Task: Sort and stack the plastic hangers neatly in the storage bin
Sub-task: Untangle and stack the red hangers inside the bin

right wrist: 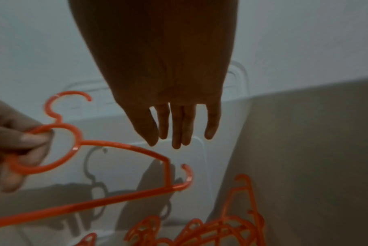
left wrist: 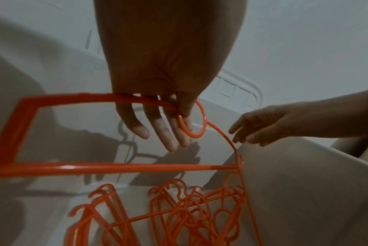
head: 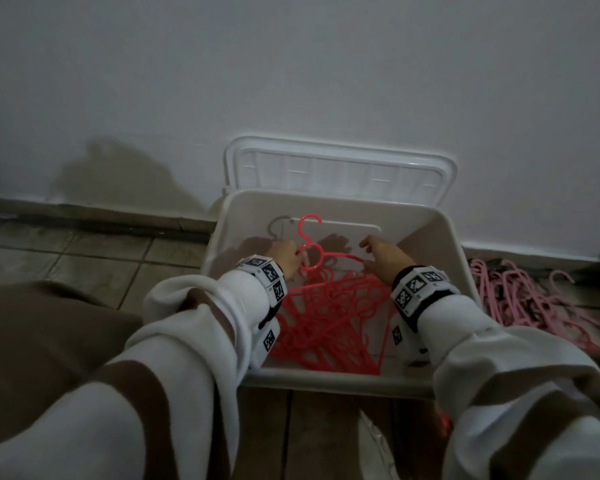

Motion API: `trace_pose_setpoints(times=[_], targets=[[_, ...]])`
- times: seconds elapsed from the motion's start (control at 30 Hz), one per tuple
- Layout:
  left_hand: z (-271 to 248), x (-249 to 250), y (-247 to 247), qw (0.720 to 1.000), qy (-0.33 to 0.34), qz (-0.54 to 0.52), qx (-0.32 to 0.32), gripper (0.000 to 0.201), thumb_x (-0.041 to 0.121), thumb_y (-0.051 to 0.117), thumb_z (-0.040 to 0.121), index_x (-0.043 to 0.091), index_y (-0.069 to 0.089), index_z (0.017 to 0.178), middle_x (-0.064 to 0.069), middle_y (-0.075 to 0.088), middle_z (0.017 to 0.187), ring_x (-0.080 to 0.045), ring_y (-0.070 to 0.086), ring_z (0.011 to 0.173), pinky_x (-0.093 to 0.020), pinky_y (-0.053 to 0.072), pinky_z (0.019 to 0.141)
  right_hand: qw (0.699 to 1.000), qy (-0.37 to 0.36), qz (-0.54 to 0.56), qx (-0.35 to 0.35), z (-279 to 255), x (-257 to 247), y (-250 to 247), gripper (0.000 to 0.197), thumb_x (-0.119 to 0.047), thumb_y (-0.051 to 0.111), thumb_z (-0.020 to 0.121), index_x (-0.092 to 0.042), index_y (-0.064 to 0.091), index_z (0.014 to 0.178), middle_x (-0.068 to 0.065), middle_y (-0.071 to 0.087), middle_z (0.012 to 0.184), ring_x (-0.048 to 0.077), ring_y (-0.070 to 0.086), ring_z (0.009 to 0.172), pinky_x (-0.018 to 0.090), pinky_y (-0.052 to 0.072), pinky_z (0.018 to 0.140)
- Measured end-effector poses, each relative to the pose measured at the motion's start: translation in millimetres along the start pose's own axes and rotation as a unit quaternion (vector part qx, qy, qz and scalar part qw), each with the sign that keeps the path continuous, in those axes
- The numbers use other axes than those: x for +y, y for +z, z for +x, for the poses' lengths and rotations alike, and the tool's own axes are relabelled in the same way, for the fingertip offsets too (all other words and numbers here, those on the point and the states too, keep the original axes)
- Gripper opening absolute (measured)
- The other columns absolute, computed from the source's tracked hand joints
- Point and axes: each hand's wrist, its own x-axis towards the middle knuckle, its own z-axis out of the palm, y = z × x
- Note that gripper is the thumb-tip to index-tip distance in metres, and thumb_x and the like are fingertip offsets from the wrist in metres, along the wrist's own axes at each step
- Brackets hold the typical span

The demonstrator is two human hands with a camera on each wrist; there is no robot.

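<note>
1. Our left hand (head: 289,260) pinches a red hanger (right wrist: 124,149) by its neck loop, above the red pile (head: 329,327) in the storage bin (head: 326,379).
2. Our right hand (head: 385,258) hovers just beside, fingers loose, empty.
3. Best: align hooks, lay flat.
4. Beyond: propped lid (head: 340,168); pink hangers (head: 527,306) on the floor.

The left hand (head: 288,259) has its fingers curled in a pinch; the right hand (head: 383,258) beside it has straight, relaxed fingers.
</note>
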Motion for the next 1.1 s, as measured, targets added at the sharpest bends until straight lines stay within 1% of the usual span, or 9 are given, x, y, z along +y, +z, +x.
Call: trace_pose_setpoints(times=[0.1, 0.2, 0.3, 0.37, 0.43, 0.57, 0.7, 0.87, 1.1], targets=[[9, -12, -1, 0.998, -0.040, 0.037, 0.044, 0.027, 0.011, 0.041, 0.097, 0.000, 0.065, 0.102, -0.015, 0.068, 0.105, -0.027, 0.064, 0.096, -0.025, 0.044, 0.075, 0.997, 0.055, -0.030, -0.053, 16, 19, 15, 0.038, -0.017, 0.054, 0.090, -0.009, 0.047, 0.126, 0.018, 0.053, 0.128, 0.029, 0.052, 0.118, 0.033, 0.042, 0.099], [17, -22, 1, 0.995, -0.068, 0.015, 0.072, 0.027, 0.009, 0.042, 0.096, -0.002, 0.062, 0.109, -0.019, 0.067, 0.105, -0.032, 0.066, 0.094, -0.036, 0.052, 0.084, 0.986, 0.074, -0.078, -0.128, 26, 24, 35, 0.043, -0.017, 0.052, 0.091, -0.006, 0.043, 0.132, 0.017, 0.051, 0.133, 0.029, 0.051, 0.121, 0.032, 0.041, 0.098], [23, -28, 1, 0.995, -0.068, -0.023, 0.074, 0.027, 0.008, 0.041, 0.097, -0.002, 0.059, 0.114, -0.022, 0.067, 0.103, -0.034, 0.069, 0.086, -0.041, 0.055, 0.079, 0.978, 0.053, -0.103, -0.171, 36, 18, 52, 0.046, -0.017, 0.052, 0.092, -0.007, 0.041, 0.136, 0.015, 0.047, 0.138, 0.029, 0.048, 0.125, 0.029, 0.040, 0.101], [26, -31, 2, 0.994, -0.067, -0.048, 0.066, 0.026, 0.007, 0.041, 0.097, -0.002, 0.059, 0.113, -0.021, 0.068, 0.100, -0.034, 0.069, 0.083, -0.039, 0.056, 0.075, 0.974, 0.036, -0.111, -0.194, 43, 15, 62, 0.045, -0.017, 0.053, 0.091, -0.006, 0.043, 0.134, 0.015, 0.049, 0.136, 0.027, 0.049, 0.123, 0.016, 0.044, 0.091], [29, -33, 5, 0.994, -0.067, -0.058, 0.057, 0.023, 0.008, 0.043, 0.097, -0.001, 0.061, 0.109, -0.019, 0.070, 0.097, -0.033, 0.069, 0.082, -0.040, 0.057, 0.075, 0.976, 0.009, -0.128, -0.178, 46, 12, 70, 0.040, -0.022, 0.055, 0.089, -0.009, 0.050, 0.127, 0.013, 0.056, 0.128, 0.027, 0.055, 0.116, 0.018, 0.047, 0.085], [31, -36, 10, 0.995, -0.061, -0.055, 0.049, 0.023, 0.008, 0.044, 0.097, -0.001, 0.064, 0.097, -0.017, 0.072, 0.093, -0.028, 0.069, 0.082, -0.037, 0.055, 0.080, 0.975, -0.019, -0.158, -0.154, 48, 9, 74, 0.034, -0.037, 0.056, 0.086, -0.018, 0.058, 0.115, 0.008, 0.060, 0.120, 0.028, 0.058, 0.109, 0.035, 0.045, 0.095], [32, -31, 10, 0.995, -0.058, -0.066, 0.052, 0.023, 0.010, 0.047, 0.096, -0.004, 0.065, 0.094, -0.016, 0.071, 0.096, -0.028, 0.069, 0.083, -0.039, 0.055, 0.082, 0.971, -0.025, -0.172, -0.167, 45, 6, 70, 0.026, -0.020, 0.052, 0.091, -0.010, 0.057, 0.116, 0.013, 0.059, 0.122, 0.028, 0.056, 0.111, 0.030, 0.041, 0.091], [28, -23, 1, 0.994, -0.053, -0.070, 0.064, 0.024, 0.010, 0.047, 0.095, -0.007, 0.064, 0.099, -0.023, 0.069, 0.097, -0.036, 0.067, 0.085, -0.046, 0.055, 0.079, 0.973, -0.059, -0.150, -0.163, 28, 2, 52, 0.030, -0.019, 0.046, 0.094, -0.015, 0.051, 0.123, 0.011, 0.056, 0.126, 0.027, 0.055, 0.113, 0.031, 0.041, 0.092], [14, 14, -30, 0.996, -0.014, -0.075, 0.052, 0.029, 0.014, 0.037, 0.099, 0.001, 0.063, 0.095, -0.015, 0.071, 0.084, -0.029, 0.069, 0.070, -0.037, 0.057, 0.072, 0.984, -0.111, -0.133, -0.035, 0, -11, -1, 0.024, -0.024, 0.042, 0.097, -0.024, 0.060, 0.112, -0.001, 0.062, 0.120, 0.021, 0.057, 0.109, 0.028, 0.040, 0.089]])
